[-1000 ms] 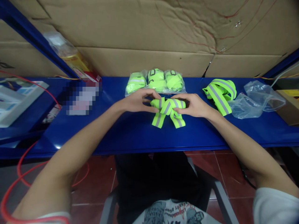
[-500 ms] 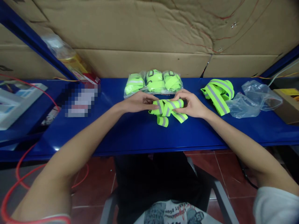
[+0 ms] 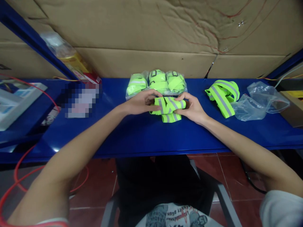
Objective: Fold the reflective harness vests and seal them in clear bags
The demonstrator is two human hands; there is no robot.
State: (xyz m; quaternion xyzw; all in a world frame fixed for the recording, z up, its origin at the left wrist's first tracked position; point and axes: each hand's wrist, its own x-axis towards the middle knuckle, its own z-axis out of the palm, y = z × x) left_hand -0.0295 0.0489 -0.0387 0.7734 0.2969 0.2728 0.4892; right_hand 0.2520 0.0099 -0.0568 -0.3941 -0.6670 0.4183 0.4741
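Observation:
Between my two hands is a neon yellow-green reflective strap (image 3: 168,106) with a grey stripe, folded into a loose bundle above the blue table. My left hand (image 3: 143,102) pinches its left end, thumb in front and fingers behind. On the other end, my right hand (image 3: 192,107) grips with thumb and fingers. A folded loop of the strap hangs below the bundle. Just behind my hands lie several similar straps packed in clear bags (image 3: 156,82). Another loose reflective strap (image 3: 222,94) rests to the right of my right hand.
Crumpled clear plastic bags (image 3: 257,102) lie at the right on the blue table (image 3: 142,138), near a cardboard box (image 3: 294,107). A bottle with a yellow label (image 3: 74,63) leans at the back left. A red hose (image 3: 17,176) curls at lower left. Cardboard (image 3: 132,60) lines the back.
The strap's hanging ends have been drawn in, and the bundle is more compact, with one folded loop below. Both hands keep hold of it in nearly the same place.

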